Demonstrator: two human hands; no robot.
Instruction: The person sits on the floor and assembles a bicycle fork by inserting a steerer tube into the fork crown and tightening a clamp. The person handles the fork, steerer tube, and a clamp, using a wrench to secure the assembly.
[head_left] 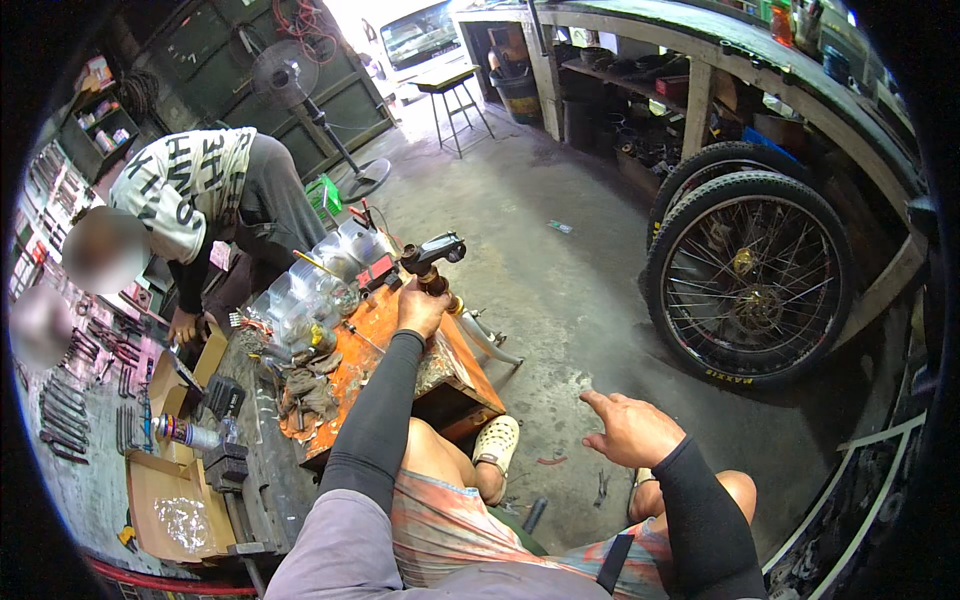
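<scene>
My left hand [424,308] is wrapped round the upper tube of what looks like a bicycle fork [433,280]. A black stem clamp [436,252] sits on top of it, and a silvery curved leg [490,340] reaches down past the orange wooden box [470,392]. My right hand [632,430] hangs over the floor at the right with nothing in it, its index finger stretched out and the others partly curled. On the box, beside my left forearm, lie clear plastic containers [305,300], a crumpled rag [312,388] and a red-and-black item [378,270].
Two bicycle wheels [663,262] lean against the workbench [700,110] at the right. A person [195,195] bends over cardboard boxes [165,500] at the left. Small tools [602,488] lie on the floor between my feet. Behind stand a fan [285,75] and a stool [445,78].
</scene>
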